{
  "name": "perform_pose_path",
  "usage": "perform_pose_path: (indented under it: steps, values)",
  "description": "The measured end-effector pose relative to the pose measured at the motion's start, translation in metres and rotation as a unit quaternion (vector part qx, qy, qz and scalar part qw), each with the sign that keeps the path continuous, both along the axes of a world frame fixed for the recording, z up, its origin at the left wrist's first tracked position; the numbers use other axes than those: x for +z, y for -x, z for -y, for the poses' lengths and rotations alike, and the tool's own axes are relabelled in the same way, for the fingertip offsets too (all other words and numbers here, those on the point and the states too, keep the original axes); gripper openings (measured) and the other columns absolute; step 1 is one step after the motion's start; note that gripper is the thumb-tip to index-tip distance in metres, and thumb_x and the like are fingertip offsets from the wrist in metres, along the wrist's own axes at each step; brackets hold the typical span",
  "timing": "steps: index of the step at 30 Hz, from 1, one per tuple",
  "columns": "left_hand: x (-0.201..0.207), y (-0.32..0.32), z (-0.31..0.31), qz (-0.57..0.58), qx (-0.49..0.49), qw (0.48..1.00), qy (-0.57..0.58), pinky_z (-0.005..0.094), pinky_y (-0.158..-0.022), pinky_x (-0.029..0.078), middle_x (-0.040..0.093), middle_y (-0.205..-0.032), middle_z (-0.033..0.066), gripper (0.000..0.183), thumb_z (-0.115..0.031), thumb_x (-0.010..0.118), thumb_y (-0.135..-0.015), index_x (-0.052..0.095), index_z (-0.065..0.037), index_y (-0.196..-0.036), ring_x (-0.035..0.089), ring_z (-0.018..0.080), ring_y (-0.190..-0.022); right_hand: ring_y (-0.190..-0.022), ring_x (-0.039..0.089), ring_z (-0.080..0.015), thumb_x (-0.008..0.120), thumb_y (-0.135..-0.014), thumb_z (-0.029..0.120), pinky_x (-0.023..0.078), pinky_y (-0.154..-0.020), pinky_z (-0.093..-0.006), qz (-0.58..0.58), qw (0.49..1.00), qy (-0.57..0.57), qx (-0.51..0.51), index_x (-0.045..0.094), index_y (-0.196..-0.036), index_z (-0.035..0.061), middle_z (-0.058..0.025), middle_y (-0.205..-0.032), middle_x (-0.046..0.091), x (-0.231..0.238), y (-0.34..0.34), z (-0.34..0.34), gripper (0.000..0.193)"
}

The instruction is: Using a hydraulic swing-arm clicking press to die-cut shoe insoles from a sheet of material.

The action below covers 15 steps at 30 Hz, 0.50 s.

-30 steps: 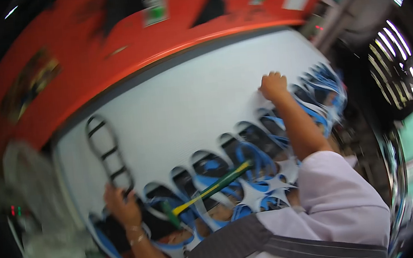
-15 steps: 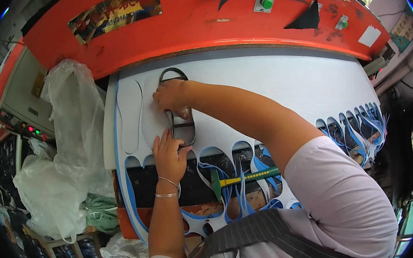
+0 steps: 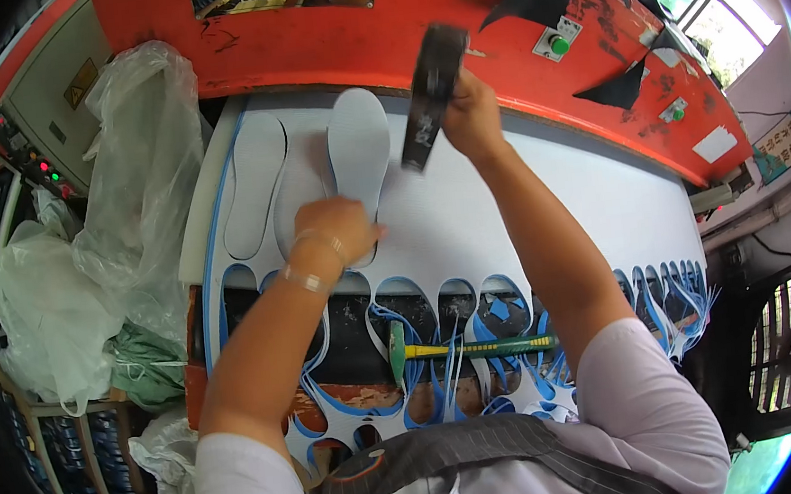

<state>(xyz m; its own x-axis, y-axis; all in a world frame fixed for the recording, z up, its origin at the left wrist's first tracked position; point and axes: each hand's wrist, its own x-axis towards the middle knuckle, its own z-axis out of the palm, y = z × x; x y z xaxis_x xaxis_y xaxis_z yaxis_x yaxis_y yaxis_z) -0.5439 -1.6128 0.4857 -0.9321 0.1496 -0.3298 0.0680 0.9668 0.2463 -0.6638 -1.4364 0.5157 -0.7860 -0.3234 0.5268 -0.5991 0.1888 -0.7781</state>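
Note:
My right hand point(image 3: 474, 117) grips a dark metal cutting die point(image 3: 433, 96), raised above the far side of a white ribbed sheet point(image 3: 553, 203) and turned edge-on. Left of it, my left hand point(image 3: 332, 231), slightly blurred, is closed on the lower part of a white insole point(image 3: 360, 146). That insole appears lifted off the sheet, its far end overlapping the red machine's edge. Farther left, a second insole shape point(image 3: 256, 179) lies cut in the sheet. Along the sheet's near edge run curved cut-outs with blue undersides.
A green-headed hammer point(image 3: 397, 352) with a yellow-green handle lies across the offcut strips point(image 3: 439, 405) in front of me. Beyond the sheet stands a red machine point(image 3: 301, 51) with green buttons. Clear plastic bags point(image 3: 138, 196) hang at the left, beside a control box point(image 3: 49, 114).
My right hand has lifted the die off the sheet, up and to the right. My left hand has moved from the die's near end onto the insole. The view has shifted.

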Motion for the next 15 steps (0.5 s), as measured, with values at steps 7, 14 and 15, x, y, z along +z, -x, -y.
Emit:
perform_pose_path:
  steps: [7,14,15]
  values:
    - [-0.094,0.047,-0.003,-0.272,-0.006,0.962,-0.038,0.0472,-0.112,0.024,0.052,-0.135,0.0077,0.036,-0.020,0.053,-0.086,0.064,-0.019,-0.121,0.038,0.0254,-0.135,-0.086,0.064,-0.0432,0.052,-0.078,0.016,0.051,-0.079,-0.0481,0.205,0.847,-0.448,-0.199,0.067,-0.086,-0.0048,-0.0278,-0.088,0.066,-0.057,-0.010,-0.014,0.026]
    - [-0.102,-0.002,0.006,-0.224,-0.023,0.966,-0.125,0.0498,-0.115,0.016,0.041,-0.145,0.0070,0.043,-0.013,0.049,-0.087,0.057,-0.012,-0.130,0.025,0.0265,-0.142,-0.088,0.065,-0.0398,0.058,-0.087,0.051,0.051,-0.079,-0.0458,0.207,0.900,-0.334,-0.189,0.042,-0.136,-0.0006,-0.0241,-0.093,0.067,-0.084,-0.053,-0.010,0.073]
    - [-0.100,-0.014,0.010,-0.227,-0.018,0.966,-0.126,0.0498,-0.115,0.016,0.041,-0.145,0.0070,0.043,-0.013,0.049,-0.087,0.057,-0.012,-0.130,0.025,0.0265,-0.142,-0.106,0.060,-0.0411,0.070,-0.078,0.051,0.047,-0.091,-0.0450,0.220,0.925,-0.274,-0.147,0.041,-0.138,-0.0002,-0.0281,-0.114,0.061,-0.078,-0.076,-0.013,0.085]
